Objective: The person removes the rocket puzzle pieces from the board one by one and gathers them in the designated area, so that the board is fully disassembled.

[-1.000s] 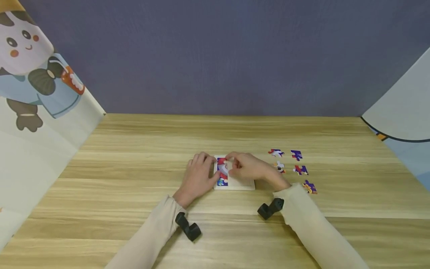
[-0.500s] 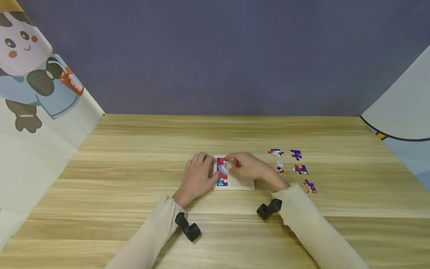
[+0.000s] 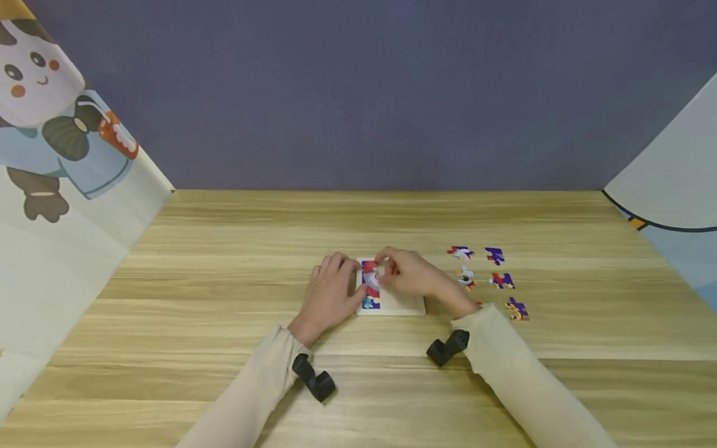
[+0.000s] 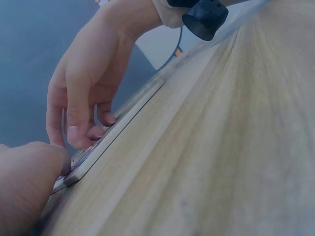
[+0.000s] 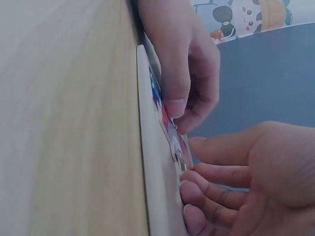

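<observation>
A shallow white puzzle tray lies on the table with joined red, purple and blue puzzle pieces along its left side. My left hand rests over the tray's left edge, thumb on the pieces and fingertips by the far corner. From the right, my right hand reaches over the tray. Its thumb and fingers pinch at the edge of a puzzle piece, seen in the right wrist view, and they partly hide it. The left wrist view shows my right hand's fingers low over the tray.
Several loose pieces lie right of the tray: a red-and-white one, a white one, and purple ones farther right. My right wrist partly hides another. Wooden tabletop surrounds everything, with a dark wall behind.
Both hands stay almost in place at the tray. My right hand has shifted slightly upward and its wrist slightly left, showing a bit of another loose piece beside the wrist.
</observation>
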Motion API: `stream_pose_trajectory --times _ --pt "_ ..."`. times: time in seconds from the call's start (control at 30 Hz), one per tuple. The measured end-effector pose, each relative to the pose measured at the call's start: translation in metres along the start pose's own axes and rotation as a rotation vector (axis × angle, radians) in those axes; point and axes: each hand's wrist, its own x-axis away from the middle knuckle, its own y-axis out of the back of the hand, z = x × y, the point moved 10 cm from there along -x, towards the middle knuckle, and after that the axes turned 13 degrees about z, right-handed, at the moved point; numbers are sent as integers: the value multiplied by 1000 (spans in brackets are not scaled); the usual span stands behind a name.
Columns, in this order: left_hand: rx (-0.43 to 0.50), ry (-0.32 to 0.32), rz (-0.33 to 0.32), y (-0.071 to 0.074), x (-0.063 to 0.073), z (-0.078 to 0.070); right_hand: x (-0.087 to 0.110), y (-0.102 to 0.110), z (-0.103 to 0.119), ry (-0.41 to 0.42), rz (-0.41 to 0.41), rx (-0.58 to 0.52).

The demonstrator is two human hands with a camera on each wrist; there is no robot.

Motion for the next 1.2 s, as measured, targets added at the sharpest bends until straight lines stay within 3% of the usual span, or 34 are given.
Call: stream_pose_trajectory --times 0.43,0.87,1.2 --pt "-8 0 5 1 1 -2 0 7 -3 -46 -113 -92" --pt "-4 -5 -9 2 1 -1 1 14 -1 -12 -269 -124" --pt "4 2 2 1 0 -1 3 16 -1 0 -283 -154"
